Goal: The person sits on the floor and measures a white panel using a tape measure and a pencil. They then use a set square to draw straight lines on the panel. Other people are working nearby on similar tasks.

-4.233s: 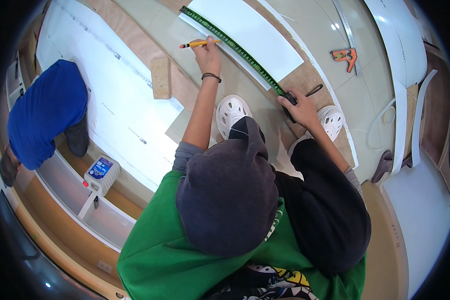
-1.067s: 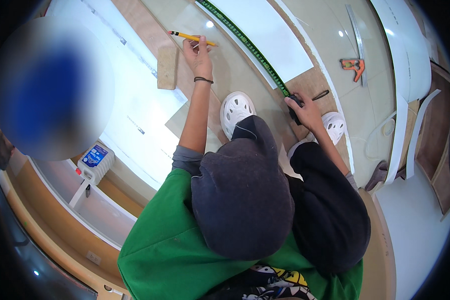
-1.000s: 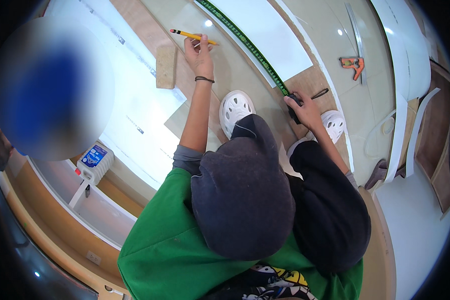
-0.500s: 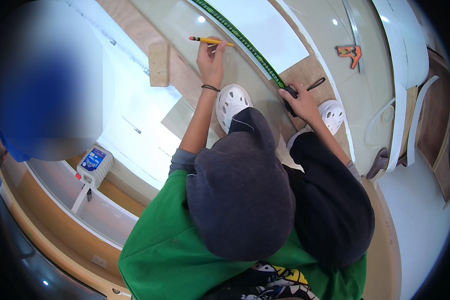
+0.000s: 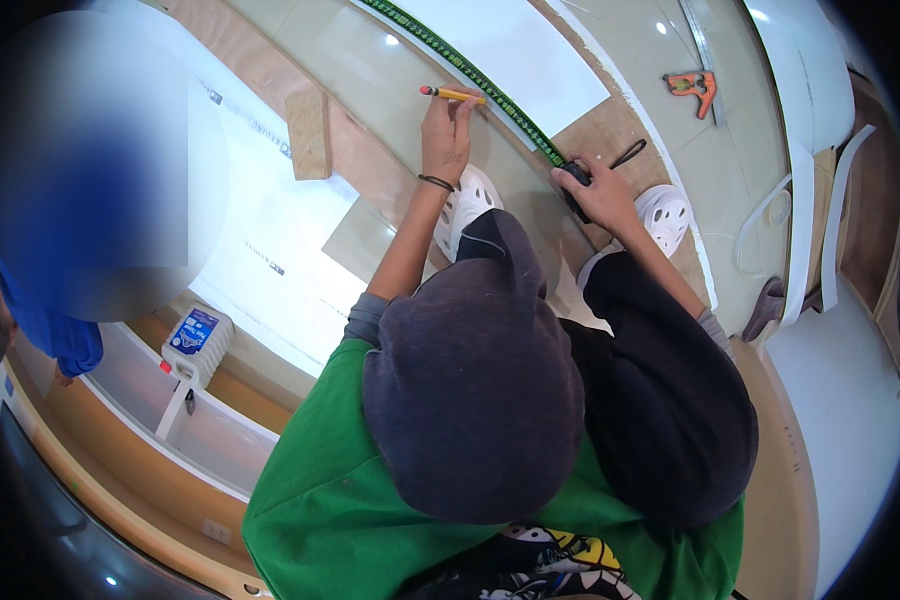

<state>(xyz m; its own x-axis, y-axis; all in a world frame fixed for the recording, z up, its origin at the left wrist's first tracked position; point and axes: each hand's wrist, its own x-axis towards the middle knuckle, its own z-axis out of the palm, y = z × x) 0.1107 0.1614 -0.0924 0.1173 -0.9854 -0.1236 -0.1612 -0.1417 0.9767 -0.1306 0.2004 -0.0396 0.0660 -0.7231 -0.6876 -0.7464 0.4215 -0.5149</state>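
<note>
My left hand pinches a yellow pencil with a reddish end, held over the floor close to the green blade. In my right hand is a black tape measure with a dark wrist strap. Its green blade reaches out to the upper left, along the edge of a white sheet. That sheet lies on a brown wooden board. My left hand stays apart from the tape case, and its palm is hidden from view.
An orange-headed combination square lies on the tiles at upper right. A tan block sits on a long wooden board at left. A white jug stands by a shelf unit. A person's blue sleeve shows at far left. White strips lean at right.
My left hand with the pencil has moved right, closer to the tape blade. My right hand keeps hold of the tape measure. More of the other person's blue sleeve shows.
</note>
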